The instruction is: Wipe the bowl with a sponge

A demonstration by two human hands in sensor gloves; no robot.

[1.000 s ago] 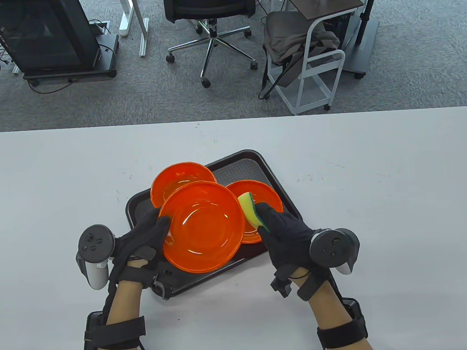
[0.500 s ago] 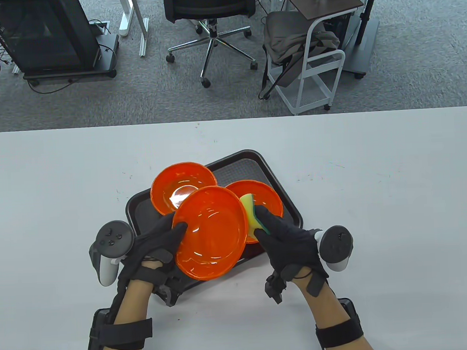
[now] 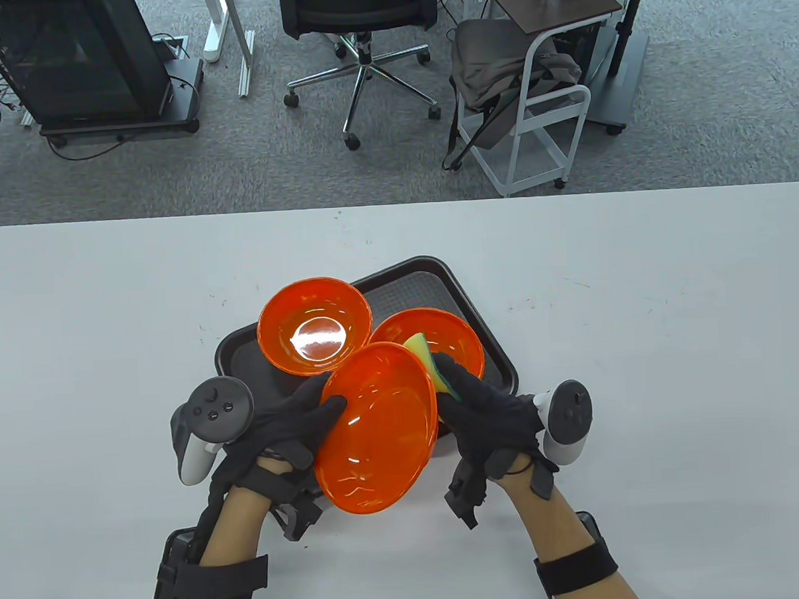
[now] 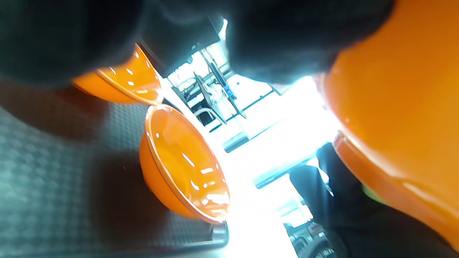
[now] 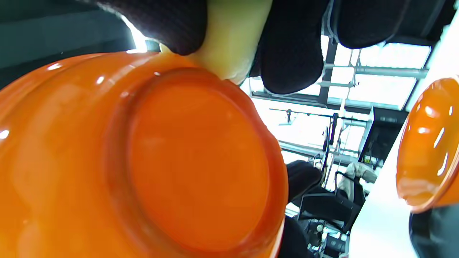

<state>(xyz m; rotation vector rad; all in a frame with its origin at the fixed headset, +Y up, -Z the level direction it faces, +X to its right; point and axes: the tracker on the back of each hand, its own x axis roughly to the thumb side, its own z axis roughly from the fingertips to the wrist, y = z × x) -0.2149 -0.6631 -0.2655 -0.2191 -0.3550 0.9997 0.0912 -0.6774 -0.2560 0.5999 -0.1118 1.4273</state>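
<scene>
— Where is the bowl right now, and what has hold of it?

— My left hand (image 3: 299, 416) grips the bowl (image 3: 379, 433) by its left rim, thumb inside, fingers behind. It is lifted and tilted above the near edge of the tray (image 3: 438, 271), which sits mid-desk (image 3: 641, 368). My right hand (image 3: 487, 418) is clamped on the sponge (image 3: 423, 351) and presses it against the bowl's far right side.

— How do you expect the bowl to handle?

— It looks like thin, glossy plastic, so I judge it light, stiff and slippery, not fragile. One hand at the rim seems enough, but a smooth wall could slide when the sponge pushes. I would keep the thumb hooked over the lip and brace from behind. The sponge looks soft; it should squash and follow the curve.

— What do the wrist cameras add?

— The right wrist view shows the bowl's underside (image 5: 179, 161) with its raised foot ring, and the yellow sponge (image 5: 233, 39) touching the outer wall near the rim, pinched between my fingers (image 5: 287, 53). From above I cannot tell which face it touches. The left wrist view shows a second bowl (image 4: 183, 165) resting on the textured tray floor, with a third bowl (image 4: 125, 82) behind it; my glove blocks much of that picture.

— And from above?

— Only there is the whole layout plain: two other bowls on the tray's far half.
</scene>
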